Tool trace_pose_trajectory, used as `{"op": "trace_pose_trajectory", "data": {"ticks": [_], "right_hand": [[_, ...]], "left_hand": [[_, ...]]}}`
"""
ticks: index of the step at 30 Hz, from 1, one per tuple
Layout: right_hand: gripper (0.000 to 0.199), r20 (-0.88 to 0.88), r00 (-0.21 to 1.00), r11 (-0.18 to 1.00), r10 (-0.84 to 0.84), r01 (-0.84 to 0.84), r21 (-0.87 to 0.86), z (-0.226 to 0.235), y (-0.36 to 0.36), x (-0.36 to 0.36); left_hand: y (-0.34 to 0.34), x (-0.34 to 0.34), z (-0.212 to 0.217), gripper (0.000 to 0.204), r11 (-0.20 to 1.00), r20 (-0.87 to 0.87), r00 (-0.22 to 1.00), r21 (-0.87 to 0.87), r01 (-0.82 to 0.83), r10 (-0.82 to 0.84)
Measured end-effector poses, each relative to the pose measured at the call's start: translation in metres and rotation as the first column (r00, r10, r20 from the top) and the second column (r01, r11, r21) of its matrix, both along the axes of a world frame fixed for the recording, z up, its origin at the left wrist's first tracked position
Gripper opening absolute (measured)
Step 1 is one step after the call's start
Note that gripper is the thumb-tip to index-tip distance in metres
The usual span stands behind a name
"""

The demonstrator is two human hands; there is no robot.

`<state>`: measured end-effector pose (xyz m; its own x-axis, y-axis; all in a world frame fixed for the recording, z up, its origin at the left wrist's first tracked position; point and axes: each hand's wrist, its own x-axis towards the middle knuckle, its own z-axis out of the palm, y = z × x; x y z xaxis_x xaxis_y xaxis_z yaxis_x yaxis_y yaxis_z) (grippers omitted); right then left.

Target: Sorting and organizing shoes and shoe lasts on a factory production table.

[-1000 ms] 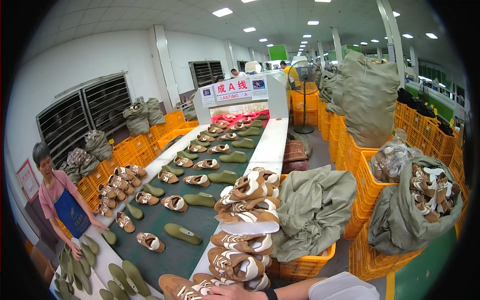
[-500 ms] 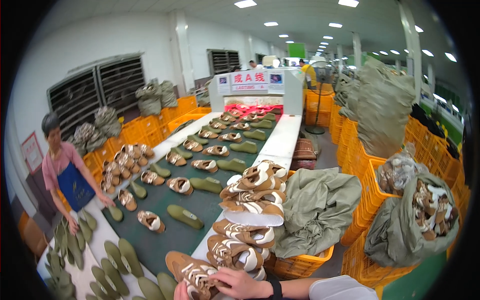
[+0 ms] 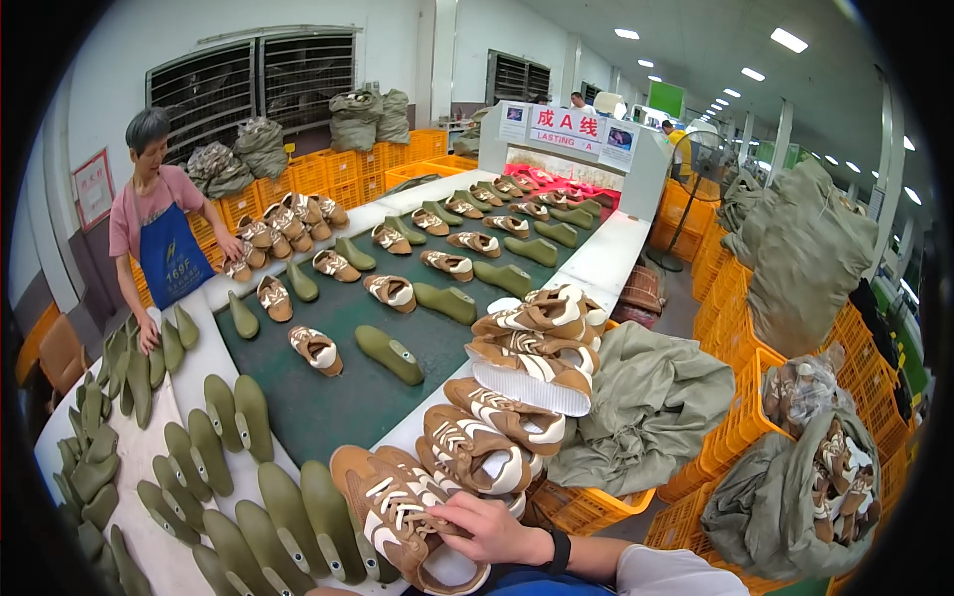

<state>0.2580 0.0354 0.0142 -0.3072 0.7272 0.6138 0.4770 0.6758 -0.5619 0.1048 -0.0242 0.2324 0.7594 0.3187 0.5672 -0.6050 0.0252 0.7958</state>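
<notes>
White walls [image 3: 109, 70] carry louvred windows [image 3: 253, 84], and ceiling lights [image 3: 788, 40] run in rows over the long hall. A dark green conveyor [image 3: 343, 392] with white side tables [image 3: 611, 258] leads to a grey machine housing [image 3: 586, 149]. Orange crates [image 3: 740, 417] stand stacked along both sides, with olive sacks [image 3: 805, 258] heaped on them and a standing fan [image 3: 701, 164] beyond.
</notes>
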Motion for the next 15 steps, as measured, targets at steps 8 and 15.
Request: {"op": "trace_pose_trajectory", "data": {"ticks": [8,15], "right_hand": [[0.039,-0.011,0.999,0.999,0.035,-0.035,-0.003,-0.004,-0.005,0.0],[0.04,0.006,0.998,0.998,0.055,-0.055,-0.004,-0.003,0.0,-0.002]], "left_hand": [[-0.01,-0.002,-0.005,0.048,0.996,0.285,0.958,-0.078,0.046,-0.022],[-0.01,-0.005,-0.009,0.044,0.973,0.537,0.844,-0.202,0.112,0.014]]}}
